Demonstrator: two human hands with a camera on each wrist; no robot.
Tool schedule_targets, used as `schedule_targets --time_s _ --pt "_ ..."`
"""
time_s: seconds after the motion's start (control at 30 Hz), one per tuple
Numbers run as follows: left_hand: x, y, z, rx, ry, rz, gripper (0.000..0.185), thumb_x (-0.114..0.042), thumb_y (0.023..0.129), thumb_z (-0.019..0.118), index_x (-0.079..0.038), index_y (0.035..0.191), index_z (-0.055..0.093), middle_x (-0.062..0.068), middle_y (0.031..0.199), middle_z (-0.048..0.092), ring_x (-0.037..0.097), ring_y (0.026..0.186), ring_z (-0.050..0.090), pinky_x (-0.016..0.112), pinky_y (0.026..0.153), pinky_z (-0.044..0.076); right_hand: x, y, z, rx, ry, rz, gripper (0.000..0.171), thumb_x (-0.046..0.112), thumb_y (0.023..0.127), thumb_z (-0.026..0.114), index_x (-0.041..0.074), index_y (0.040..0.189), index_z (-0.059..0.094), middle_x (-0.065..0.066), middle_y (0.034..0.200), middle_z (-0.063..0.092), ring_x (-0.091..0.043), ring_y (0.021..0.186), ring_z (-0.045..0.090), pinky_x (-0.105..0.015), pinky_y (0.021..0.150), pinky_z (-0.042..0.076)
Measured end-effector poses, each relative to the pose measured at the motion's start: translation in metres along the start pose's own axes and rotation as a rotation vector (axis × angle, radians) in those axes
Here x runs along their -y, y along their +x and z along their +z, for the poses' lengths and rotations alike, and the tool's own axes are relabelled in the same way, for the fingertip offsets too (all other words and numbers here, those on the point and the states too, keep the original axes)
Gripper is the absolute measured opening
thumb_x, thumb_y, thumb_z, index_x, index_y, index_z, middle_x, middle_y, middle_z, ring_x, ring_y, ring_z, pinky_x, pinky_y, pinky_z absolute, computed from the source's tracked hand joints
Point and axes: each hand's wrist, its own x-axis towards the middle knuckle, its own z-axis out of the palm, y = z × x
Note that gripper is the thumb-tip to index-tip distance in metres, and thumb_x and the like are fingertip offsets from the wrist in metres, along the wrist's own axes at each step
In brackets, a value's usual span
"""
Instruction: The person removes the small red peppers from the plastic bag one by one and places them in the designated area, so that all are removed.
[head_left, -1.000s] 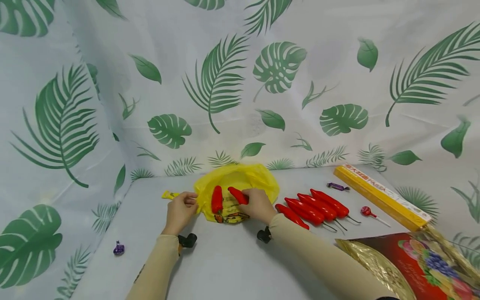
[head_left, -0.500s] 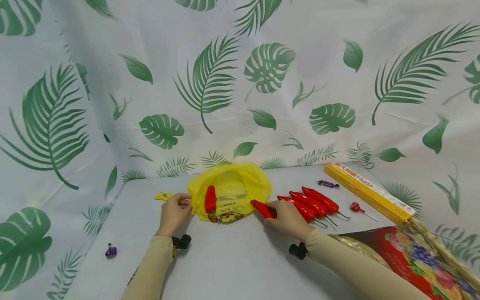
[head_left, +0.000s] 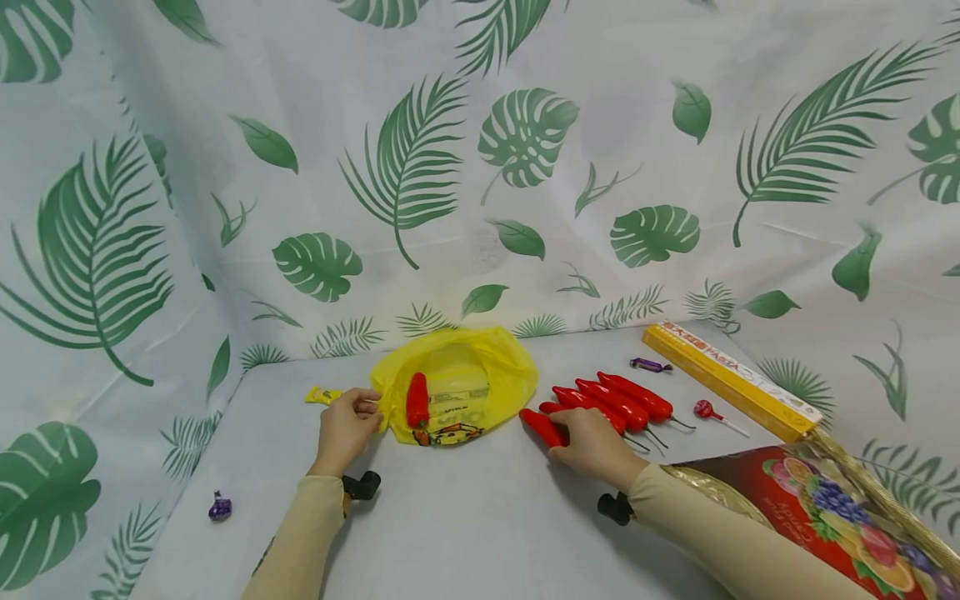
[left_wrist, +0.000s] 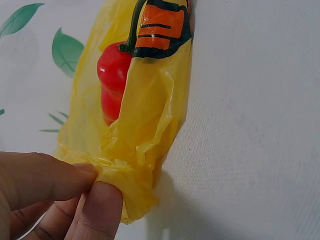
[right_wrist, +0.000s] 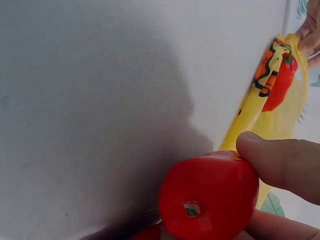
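Observation:
My left hand [head_left: 345, 432] pinches the gathered left edge of a yellow plastic bag [head_left: 510, 367] between thumb and fingers. The bag lies with its mouth spread, and one red chili pepper [head_left: 417, 402] with a green stem rests in it, also seen in the left wrist view as a red pepper [left_wrist: 112, 75]. To the right of the bag, my right hand [head_left: 596, 446] holds another red chili pepper [head_left: 542, 427], its stem broken to a stub in the right wrist view. Just beyond that hand lies a row of several red chili peppers [head_left: 636, 397], partly hidden by it.
A yellow pasta box [head_left: 731, 382] lies at the back right, near a purple wrapped candy [head_left: 650, 365] and a red lollipop [head_left: 705, 409]. A red and gold candy bag [head_left: 817, 508] fills the front right. Another purple candy [head_left: 220, 507] sits far left.
My right hand has carried its chili pepper from over the bag rightwards to the row of peppers. My left hand keeps its pinch on the bag. The head view has turned slightly right.

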Motion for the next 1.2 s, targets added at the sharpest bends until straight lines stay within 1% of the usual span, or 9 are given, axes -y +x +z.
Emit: schedule_targets --time_s 0.13,0.33,0.47,0.57,0.7,0.8,0.9,1.1,1.2 --pt "-0.001 0.0 0.002 0.0 -0.001 -0.005 0.027 -0.004 0.086 0.076 -0.004 0.113 0.074 0.012 0.096 0.075 0.017 0.08 0.072 0.027 0.068 0.061 -0.002 -0.003 -0.001 0.007 -0.028 0.001 0.059 0.019 0.081 0.088 0.001 0.134 0.069 -0.009 0.115 0.075 -0.021 0.095 0.059 -0.036 0.082 0.058" --pt "-0.001 0.0 0.004 0.007 0.001 -0.013 0.026 -0.004 0.086 0.077 -0.004 0.112 0.074 0.012 0.095 0.075 0.017 0.081 0.072 0.026 0.068 0.061 -0.002 -0.004 -0.001 0.025 -0.052 0.025 0.057 0.021 0.08 0.089 0.003 0.13 0.071 -0.005 0.102 0.072 -0.02 0.091 0.057 -0.033 0.074 0.057" --pt "-0.001 0.0 0.004 0.011 0.005 -0.016 0.026 -0.005 0.087 0.077 -0.005 0.112 0.074 0.011 0.095 0.075 0.017 0.081 0.071 0.026 0.067 0.06 0.0 -0.005 -0.001 0.008 -0.056 0.009 0.052 0.021 0.08 0.089 0.004 0.126 0.072 -0.003 0.094 0.071 -0.018 0.086 0.057 -0.031 0.072 0.055" --pt "-0.002 -0.001 0.004 0.011 0.007 -0.014 0.025 -0.005 0.087 0.077 -0.005 0.112 0.074 0.011 0.094 0.076 0.017 0.081 0.072 0.027 0.067 0.06 0.001 -0.004 -0.001 -0.012 -0.048 -0.004 0.055 0.021 0.08 0.089 0.003 0.129 0.071 -0.003 0.094 0.072 -0.018 0.083 0.057 -0.029 0.071 0.055" --pt "-0.004 -0.001 0.006 0.013 0.0 -0.014 0.025 -0.005 0.087 0.077 -0.005 0.112 0.074 0.012 0.095 0.076 0.019 0.08 0.071 0.027 0.067 0.06 0.003 0.0 -0.003 -0.031 -0.024 -0.014 0.062 0.022 0.081 0.089 0.002 0.136 0.067 -0.005 0.101 0.075 -0.017 0.084 0.058 -0.031 0.077 0.06" --pt "-0.003 0.0 0.004 0.006 -0.008 -0.014 0.025 -0.005 0.087 0.078 -0.004 0.111 0.074 0.013 0.095 0.075 0.019 0.08 0.071 0.026 0.066 0.06 0.008 0.011 -0.003 -0.048 0.015 -0.046 0.063 0.024 0.083 0.088 0.002 0.138 0.066 -0.009 0.105 0.076 -0.018 0.086 0.062 -0.036 0.083 0.063" --pt "-0.001 0.001 0.004 0.002 -0.021 -0.009 0.026 -0.003 0.086 0.078 -0.004 0.111 0.074 0.013 0.095 0.075 0.02 0.08 0.072 0.025 0.066 0.059 0.016 0.024 0.0 -0.069 0.069 -0.08 0.06 0.025 0.086 0.085 0.001 0.138 0.066 -0.013 0.113 0.077 -0.022 0.092 0.068 -0.042 0.09 0.064" --pt "0.003 0.001 0.004 0.0 -0.04 -0.004 0.025 -0.001 0.085 0.078 -0.004 0.11 0.074 0.013 0.094 0.075 0.02 0.083 0.073 0.027 0.068 0.06 0.041 0.054 0.021 -0.061 0.191 -0.094 0.058 0.026 0.089 0.082 0.001 0.138 0.065 -0.015 0.13 0.073 -0.027 0.107 0.071 -0.044 0.096 0.062" --pt "0.004 0.001 0.004 -0.009 -0.04 -0.005 0.025 -0.001 0.085 0.078 -0.005 0.109 0.074 0.012 0.093 0.075 0.019 0.082 0.073 0.027 0.068 0.06 0.061 0.07 0.035 -0.053 0.234 -0.138 0.056 0.026 0.089 0.082 0.0 0.136 0.067 -0.016 0.134 0.071 -0.03 0.112 0.073 -0.044 0.096 0.062"
